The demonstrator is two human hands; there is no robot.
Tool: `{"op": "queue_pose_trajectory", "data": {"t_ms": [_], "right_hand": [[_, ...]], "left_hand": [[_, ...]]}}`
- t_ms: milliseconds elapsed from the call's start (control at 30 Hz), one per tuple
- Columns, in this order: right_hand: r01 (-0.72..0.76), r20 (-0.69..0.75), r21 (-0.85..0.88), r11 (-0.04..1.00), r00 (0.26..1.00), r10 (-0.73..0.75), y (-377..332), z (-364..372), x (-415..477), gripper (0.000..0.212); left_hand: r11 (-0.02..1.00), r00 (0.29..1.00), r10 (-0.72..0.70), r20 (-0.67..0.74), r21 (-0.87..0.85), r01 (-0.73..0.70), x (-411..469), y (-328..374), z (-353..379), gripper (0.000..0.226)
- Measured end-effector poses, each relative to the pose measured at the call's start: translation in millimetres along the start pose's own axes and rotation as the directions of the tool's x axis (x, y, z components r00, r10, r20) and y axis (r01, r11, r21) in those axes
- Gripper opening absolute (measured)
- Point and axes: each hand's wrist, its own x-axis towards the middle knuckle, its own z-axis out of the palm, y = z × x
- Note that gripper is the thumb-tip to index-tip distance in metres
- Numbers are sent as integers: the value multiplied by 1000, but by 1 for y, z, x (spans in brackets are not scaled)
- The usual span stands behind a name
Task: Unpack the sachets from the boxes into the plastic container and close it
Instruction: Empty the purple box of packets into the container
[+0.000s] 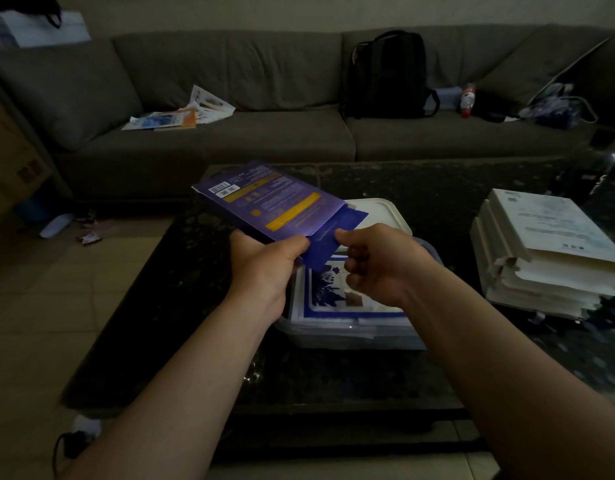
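Head view: over a dark coffee table (pixel 333 382), one purple box (pixel 268 202) is held tilted in the air by two bare hands. The left hand (pixel 264 261) grips its near end, thumb on top; the right hand (pixel 375 261), fingers curled, pinches the box's open end flap. Directly beneath sits one clear plastic container (pixel 354 336), uncovered, holding a stack of blue-and-white sachets (pixel 333 301), partly hidden by the hands and too layered to count. One white lid (pixel 385 213) lies behind it. The box's print is unreadable in the dim light.
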Motion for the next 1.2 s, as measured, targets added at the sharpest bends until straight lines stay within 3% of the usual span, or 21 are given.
{"op": "queue_pose_trajectory", "data": {"t_ms": [133,233,300,333,400,467,533,600,700,1067,1200], "right_hand": [[23,-7,-1,1000,1000,-23,-2,-7,-5,17],[101,-94,-192,976,988,-121,0,-8,-10,19],[235,-198,-402,885,921,-335,6,-8,-9,11],[322,-211,-564,760,834,-510,11,-10,-7,14],[366,-14,-877,312,629,-777,20,-16,-2,42],[359,297,-927,-106,535,-791,24,-19,3,59],[377,492,-863,-337,472,-732,23,-17,6,50],[408,586,-800,-439,378,-717,20,-16,7,34],[467,607,-760,-451,264,-750,16,-21,4,25],[650,314,-750,-127,179,-932,8,-42,-8,28],[653,231,-752,-93,129,-965,6,-49,-11,27]], "left_hand": [[1000,1000,-12,-17,-23,12,7,2,-3,63],[1000,1000,-7,-9,-14,7,4,2,-2,63],[1000,1000,-11,-12,-18,11,3,1,-1,61],[1000,1000,-14,-15,-25,13,3,1,-1,58],[999,1000,-13,-13,-43,12,3,1,-1,56],[999,1000,-2,-10,-38,2,3,1,0,61],[999,1000,2,-12,-43,-2,1,1,1,65],[998,1000,-13,-13,-61,12,2,1,0,66],[997,1000,-17,-18,-71,16,3,4,-2,62],[993,999,0,-36,-122,-4,16,4,-4,63],[993,999,35,-37,-110,-39,18,4,-2,59]]}}
